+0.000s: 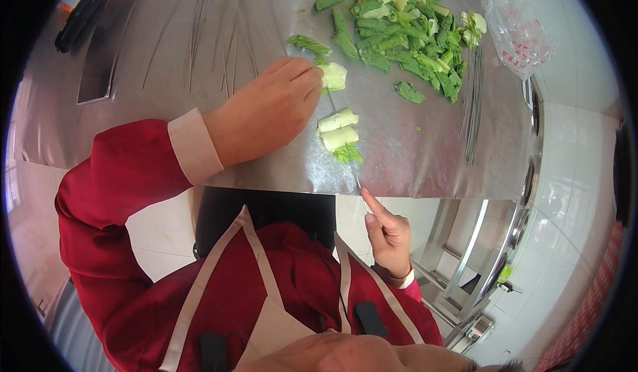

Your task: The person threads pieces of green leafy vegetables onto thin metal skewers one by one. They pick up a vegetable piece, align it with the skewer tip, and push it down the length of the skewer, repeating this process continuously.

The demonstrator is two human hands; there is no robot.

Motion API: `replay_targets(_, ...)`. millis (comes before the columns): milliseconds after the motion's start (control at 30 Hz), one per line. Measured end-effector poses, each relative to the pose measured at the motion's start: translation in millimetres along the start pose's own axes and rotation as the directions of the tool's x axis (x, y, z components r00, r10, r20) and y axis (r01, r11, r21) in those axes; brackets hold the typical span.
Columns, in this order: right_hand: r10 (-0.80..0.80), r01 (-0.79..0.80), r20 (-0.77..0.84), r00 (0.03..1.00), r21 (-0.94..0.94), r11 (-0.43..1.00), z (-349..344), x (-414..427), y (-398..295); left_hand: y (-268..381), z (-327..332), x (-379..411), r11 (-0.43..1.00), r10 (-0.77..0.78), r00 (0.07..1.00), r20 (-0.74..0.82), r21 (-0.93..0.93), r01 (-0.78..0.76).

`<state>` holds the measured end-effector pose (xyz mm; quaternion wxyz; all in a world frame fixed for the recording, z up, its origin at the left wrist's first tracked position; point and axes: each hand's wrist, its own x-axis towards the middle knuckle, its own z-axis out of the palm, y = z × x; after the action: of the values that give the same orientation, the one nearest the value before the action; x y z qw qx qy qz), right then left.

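My left hand (271, 110) is closed at the fingertips on a pale green rolled leaf piece (334, 76) above the steel table (279, 172). A thin metal skewer (331, 100) runs from that piece toward two more pale rolled leaf pieces (339, 129), which are threaded nearer the table's front edge. Just beyond that edge, my right hand (391, 235) pinches the skewer's near end between thumb and index finger. Past my left hand lies a loose green leaf roll (309, 45). A large heap of cut leafy greens (403, 33) covers the far right.
Loose thin skewers (192, 38) lie at the far left, beside a cleaver blade (107, 48) and a black object (79, 21). At the right are a bundle of skewers (473, 108) and a clear plastic bag (521, 33) with red print.
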<state>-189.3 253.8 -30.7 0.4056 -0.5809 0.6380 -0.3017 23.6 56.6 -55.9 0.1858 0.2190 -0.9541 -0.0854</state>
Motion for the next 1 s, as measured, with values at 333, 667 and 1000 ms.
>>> replay_targets(333,-0.143,0.133,-0.112,0.983,-0.095,0.987,20.3,-4.6,19.5,1.4,7.4,-1.2,1.0,-0.015,0.995,-0.101,-0.015,0.013)
replay_targets(667,-0.117,0.105,-0.087,0.989,-0.137,0.985,22.7,2.0,13.9,6.5,4.7,0.7,0.996,-0.045,0.996,-0.077,0.069,0.05)
replay_targets(1000,-0.158,0.138,-0.119,0.98,-0.164,0.977,29.9,7.2,15.9,6.7,4.7,0.9,0.994,-0.043,0.994,-0.101,0.091,0.052)
